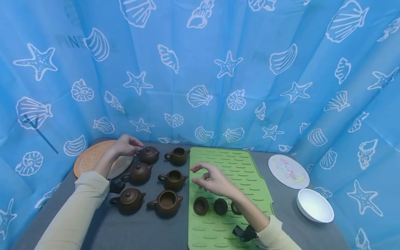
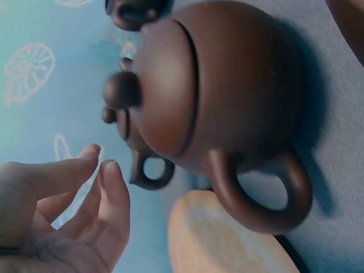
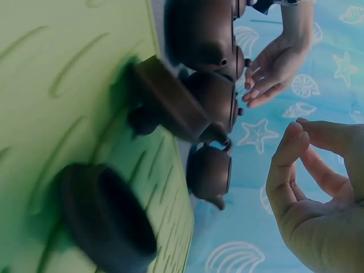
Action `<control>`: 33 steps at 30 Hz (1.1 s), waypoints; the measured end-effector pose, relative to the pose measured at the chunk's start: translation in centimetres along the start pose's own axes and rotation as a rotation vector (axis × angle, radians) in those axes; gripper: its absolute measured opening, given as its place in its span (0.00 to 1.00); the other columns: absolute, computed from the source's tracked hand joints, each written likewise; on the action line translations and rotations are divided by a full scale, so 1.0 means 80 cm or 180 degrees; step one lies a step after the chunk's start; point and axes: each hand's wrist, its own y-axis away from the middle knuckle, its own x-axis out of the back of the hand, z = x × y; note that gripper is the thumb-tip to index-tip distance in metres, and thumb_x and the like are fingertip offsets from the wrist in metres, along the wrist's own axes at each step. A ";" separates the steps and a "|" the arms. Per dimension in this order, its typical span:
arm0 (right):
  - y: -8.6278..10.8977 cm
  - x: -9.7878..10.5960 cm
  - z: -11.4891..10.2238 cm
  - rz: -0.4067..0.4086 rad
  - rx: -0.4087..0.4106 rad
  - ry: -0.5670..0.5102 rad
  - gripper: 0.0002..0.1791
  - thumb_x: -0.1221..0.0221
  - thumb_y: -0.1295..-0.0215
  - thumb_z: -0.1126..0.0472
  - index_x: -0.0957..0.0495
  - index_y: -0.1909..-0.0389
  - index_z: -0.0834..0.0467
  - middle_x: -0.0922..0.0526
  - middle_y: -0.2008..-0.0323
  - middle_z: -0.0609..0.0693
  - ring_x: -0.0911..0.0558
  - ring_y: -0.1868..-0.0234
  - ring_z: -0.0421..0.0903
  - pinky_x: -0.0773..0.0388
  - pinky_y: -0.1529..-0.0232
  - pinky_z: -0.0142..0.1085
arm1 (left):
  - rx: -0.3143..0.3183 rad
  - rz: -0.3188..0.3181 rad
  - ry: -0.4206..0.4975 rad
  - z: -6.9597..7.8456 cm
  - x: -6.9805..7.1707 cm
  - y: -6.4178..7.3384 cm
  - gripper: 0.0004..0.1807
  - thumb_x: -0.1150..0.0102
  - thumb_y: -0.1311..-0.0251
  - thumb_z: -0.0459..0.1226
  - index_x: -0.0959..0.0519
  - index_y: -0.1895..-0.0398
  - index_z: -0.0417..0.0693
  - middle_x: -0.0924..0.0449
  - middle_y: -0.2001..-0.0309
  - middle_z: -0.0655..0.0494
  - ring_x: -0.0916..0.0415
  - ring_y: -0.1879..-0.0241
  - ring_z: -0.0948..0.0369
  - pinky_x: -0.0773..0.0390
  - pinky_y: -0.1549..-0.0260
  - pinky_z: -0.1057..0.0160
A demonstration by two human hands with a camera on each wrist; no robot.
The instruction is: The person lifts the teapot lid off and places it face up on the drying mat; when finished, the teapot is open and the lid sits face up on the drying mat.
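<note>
My left hand [image 1: 126,146] hovers beside the farthest of three lidded brown teapots [image 1: 149,155], with nothing between its fingers. The middle lidded teapot [image 1: 139,173] and the nearest lidded teapot [image 1: 128,201] stand below it in a column. In the left wrist view the loosely bent fingers [image 2: 116,193] are apart from a large lidded teapot [image 2: 244,85]. My right hand [image 1: 215,178] is over the green mat [image 1: 225,159], holding nothing, its thumb and fingers bent. Upturned teapot lids [image 1: 201,206] lie on the mat below its wrist.
Three lidless teapots [image 1: 174,180] stand in a column between the lidded ones and the mat. At the far left is a round orange-tan board [image 1: 90,156]. A round printed mat [image 1: 289,172] and a white bowl [image 1: 315,205] are at right. A blue shell-patterned curtain [image 1: 200,69] hangs behind.
</note>
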 end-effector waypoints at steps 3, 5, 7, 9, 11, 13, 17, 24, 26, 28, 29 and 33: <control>-0.012 -0.004 -0.007 -0.0051 0.0040 -0.0024 0.20 0.35 0.23 0.63 0.21 0.34 0.59 0.17 0.37 0.63 0.15 0.72 0.39 0.16 0.72 0.38 | 0.0082 -0.0007 -0.0033 -0.007 0.002 -0.001 0.18 0.46 0.23 0.29 0.21 0.36 0.27 0.17 0.41 0.28 0.15 0.43 0.38 0.12 0.43 0.46; -0.022 -0.007 -0.012 -0.0086 0.0098 -0.0043 0.19 0.36 0.23 0.64 0.22 0.34 0.60 0.17 0.38 0.64 0.15 0.73 0.39 0.15 0.72 0.39 | 0.0136 -0.0015 -0.0039 -0.011 0.003 -0.002 0.19 0.46 0.23 0.29 0.21 0.35 0.27 0.18 0.40 0.28 0.15 0.42 0.38 0.12 0.41 0.46; -0.033 -0.010 -0.017 -0.0108 0.0140 -0.0043 0.19 0.36 0.23 0.65 0.21 0.35 0.60 0.17 0.38 0.64 0.16 0.74 0.39 0.15 0.72 0.38 | 0.0176 -0.0023 -0.0046 -0.016 0.004 -0.003 0.19 0.46 0.23 0.29 0.22 0.35 0.28 0.18 0.40 0.29 0.15 0.42 0.39 0.12 0.41 0.46; -0.045 -0.013 -0.022 -0.0125 0.0189 -0.0038 0.18 0.35 0.24 0.65 0.21 0.36 0.61 0.17 0.39 0.65 0.14 0.73 0.44 0.15 0.72 0.38 | 0.0214 -0.0020 -0.0046 -0.019 0.004 -0.004 0.19 0.46 0.23 0.29 0.21 0.35 0.28 0.17 0.41 0.30 0.14 0.44 0.41 0.11 0.43 0.48; -0.058 -0.016 -0.027 -0.0133 0.0229 -0.0022 0.18 0.35 0.24 0.66 0.21 0.37 0.62 0.16 0.41 0.66 0.12 0.72 0.52 0.13 0.71 0.41 | 0.0244 -0.0004 -0.0029 -0.021 0.004 -0.005 0.18 0.46 0.23 0.29 0.20 0.36 0.29 0.16 0.42 0.31 0.13 0.47 0.44 0.11 0.45 0.49; -0.071 -0.019 -0.032 -0.0148 0.0265 0.0000 0.17 0.35 0.24 0.66 0.20 0.38 0.62 0.15 0.43 0.67 0.12 0.69 0.59 0.12 0.70 0.43 | 0.0259 0.0017 -0.0012 -0.023 0.004 -0.007 0.17 0.46 0.23 0.29 0.20 0.37 0.28 0.16 0.44 0.32 0.12 0.50 0.47 0.10 0.46 0.51; -0.099 -0.024 -0.040 -0.0194 0.0305 -0.0020 0.16 0.36 0.24 0.66 0.20 0.39 0.64 0.14 0.45 0.68 0.13 0.70 0.53 0.12 0.68 0.45 | 0.0295 0.0069 0.0026 -0.024 0.002 -0.012 0.16 0.46 0.23 0.28 0.19 0.39 0.27 0.14 0.49 0.35 0.12 0.55 0.53 0.10 0.49 0.54; -0.149 -0.039 -0.046 -0.0183 0.0058 -0.0342 0.15 0.36 0.23 0.66 0.18 0.40 0.63 0.13 0.50 0.63 0.15 0.71 0.42 0.15 0.68 0.35 | 0.0443 0.0120 0.0035 -0.025 0.000 -0.018 0.15 0.45 0.23 0.29 0.18 0.40 0.29 0.13 0.52 0.39 0.12 0.56 0.53 0.10 0.50 0.56; -0.162 -0.044 -0.047 -0.0136 -0.0107 -0.0474 0.15 0.36 0.23 0.66 0.18 0.40 0.63 0.13 0.50 0.61 0.13 0.69 0.42 0.14 0.67 0.34 | 0.0470 0.0124 0.0047 -0.026 0.000 -0.019 0.15 0.45 0.23 0.29 0.18 0.41 0.29 0.13 0.54 0.40 0.12 0.57 0.54 0.10 0.51 0.56; -0.174 -0.049 -0.048 -0.0099 -0.0263 -0.0623 0.15 0.37 0.23 0.66 0.18 0.39 0.63 0.13 0.49 0.62 0.12 0.67 0.44 0.13 0.66 0.35 | 0.0481 0.0132 0.0065 -0.025 0.000 -0.020 0.14 0.44 0.23 0.29 0.17 0.42 0.29 0.13 0.55 0.41 0.13 0.59 0.55 0.10 0.51 0.57; -0.180 -0.052 -0.049 -0.0081 -0.0318 -0.0675 0.15 0.38 0.23 0.66 0.18 0.39 0.63 0.13 0.49 0.63 0.12 0.66 0.46 0.12 0.65 0.36 | 0.0479 0.0140 0.0068 -0.026 -0.001 -0.021 0.14 0.44 0.23 0.28 0.17 0.42 0.28 0.13 0.55 0.41 0.13 0.60 0.56 0.10 0.52 0.57; -0.200 -0.065 -0.049 -0.0025 -0.0430 -0.0831 0.16 0.39 0.23 0.68 0.18 0.39 0.66 0.13 0.47 0.69 0.11 0.58 0.62 0.11 0.64 0.36 | 0.0472 0.0149 0.0087 -0.028 -0.003 -0.024 0.14 0.44 0.23 0.28 0.17 0.43 0.27 0.13 0.58 0.43 0.13 0.62 0.58 0.09 0.53 0.57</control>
